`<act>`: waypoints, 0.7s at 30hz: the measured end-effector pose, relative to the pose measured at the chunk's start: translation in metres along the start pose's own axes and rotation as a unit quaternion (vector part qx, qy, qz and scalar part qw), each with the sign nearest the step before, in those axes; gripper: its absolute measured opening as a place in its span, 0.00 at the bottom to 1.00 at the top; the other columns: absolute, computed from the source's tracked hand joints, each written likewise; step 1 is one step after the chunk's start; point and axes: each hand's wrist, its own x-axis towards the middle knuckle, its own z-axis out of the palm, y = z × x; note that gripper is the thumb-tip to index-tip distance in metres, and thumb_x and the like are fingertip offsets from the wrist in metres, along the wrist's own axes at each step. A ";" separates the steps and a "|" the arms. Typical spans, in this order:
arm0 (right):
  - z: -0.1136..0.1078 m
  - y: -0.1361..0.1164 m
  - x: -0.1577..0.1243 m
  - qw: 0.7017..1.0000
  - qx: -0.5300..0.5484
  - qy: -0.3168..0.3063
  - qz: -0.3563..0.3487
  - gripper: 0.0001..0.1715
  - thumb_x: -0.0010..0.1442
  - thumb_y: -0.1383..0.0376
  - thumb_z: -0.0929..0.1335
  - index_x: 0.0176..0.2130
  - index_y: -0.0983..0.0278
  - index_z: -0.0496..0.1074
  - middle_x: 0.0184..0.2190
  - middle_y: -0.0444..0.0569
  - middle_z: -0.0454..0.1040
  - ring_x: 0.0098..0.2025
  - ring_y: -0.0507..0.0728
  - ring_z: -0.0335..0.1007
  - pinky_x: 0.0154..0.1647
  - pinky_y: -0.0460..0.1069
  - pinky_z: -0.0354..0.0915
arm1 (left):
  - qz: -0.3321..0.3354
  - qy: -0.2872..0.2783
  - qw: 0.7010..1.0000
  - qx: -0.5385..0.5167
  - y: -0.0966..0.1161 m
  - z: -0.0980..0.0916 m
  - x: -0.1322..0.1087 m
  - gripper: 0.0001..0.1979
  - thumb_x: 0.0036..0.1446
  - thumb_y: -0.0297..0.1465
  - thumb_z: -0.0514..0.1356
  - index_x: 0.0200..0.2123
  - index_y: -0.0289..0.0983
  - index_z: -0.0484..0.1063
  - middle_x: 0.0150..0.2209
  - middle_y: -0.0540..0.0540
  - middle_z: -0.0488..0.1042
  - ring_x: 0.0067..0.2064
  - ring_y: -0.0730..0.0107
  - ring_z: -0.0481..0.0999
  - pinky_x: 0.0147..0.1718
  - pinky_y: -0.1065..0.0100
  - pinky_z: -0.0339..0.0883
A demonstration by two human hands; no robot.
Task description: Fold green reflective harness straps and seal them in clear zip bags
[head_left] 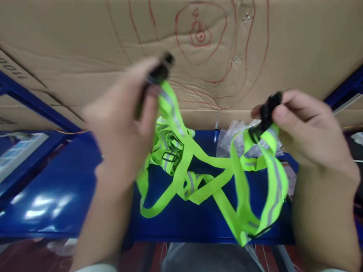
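Note:
My left hand [121,112], blurred by motion, is closed on a black buckle part [160,71] at one end of a neon-yellow reflective strap [173,113]. My right hand [307,131] pinches another black buckle piece [267,114] between thumb and fingers. From it hangs a loop of the same strap [275,191] with a grey reflective stripe. The two ends are held apart in the air. Between them the straps drape down in loose crossing loops over the blue surface. Behind the left hand lies a bundle of folded yellow straps [168,147] with a black slider [169,157].
A blue shelf surface [58,186] lies under the straps. Behind it stands a cardboard sheet [82,43] with red marker drawings. Clear plastic bags [232,135] lie at the back right. A white and blue item [10,158] is at the left, beside blue metal frame bars [33,96].

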 end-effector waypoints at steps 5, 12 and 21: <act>0.027 -0.005 -0.009 0.992 -0.028 -0.096 0.075 0.17 0.64 0.49 0.73 0.35 0.60 0.77 0.27 0.43 0.71 0.28 0.52 0.65 0.26 0.47 0.60 | 0.087 0.043 0.995 0.006 0.022 0.049 -0.023 0.22 0.69 0.24 0.57 0.62 0.47 0.73 0.58 0.49 0.78 0.56 0.65 0.80 0.57 0.64 0.75; 0.039 0.002 -0.003 0.987 0.014 -0.113 0.114 0.22 0.64 0.47 0.72 0.31 0.61 0.73 0.23 0.41 0.63 0.24 0.50 0.56 0.22 0.46 0.53 | 0.106 0.063 0.991 0.045 0.012 0.066 -0.032 0.22 0.68 0.26 0.58 0.63 0.45 0.72 0.56 0.46 0.80 0.53 0.64 0.82 0.55 0.66 0.77; 0.042 0.012 -0.001 0.986 0.051 -0.093 0.128 0.20 0.61 0.47 0.73 0.31 0.59 0.75 0.28 0.42 0.71 0.28 0.52 0.64 0.28 0.48 0.59 | 0.107 0.034 0.993 0.037 0.014 0.073 -0.037 0.22 0.69 0.26 0.56 0.63 0.45 0.72 0.57 0.44 0.79 0.55 0.64 0.81 0.56 0.64 0.75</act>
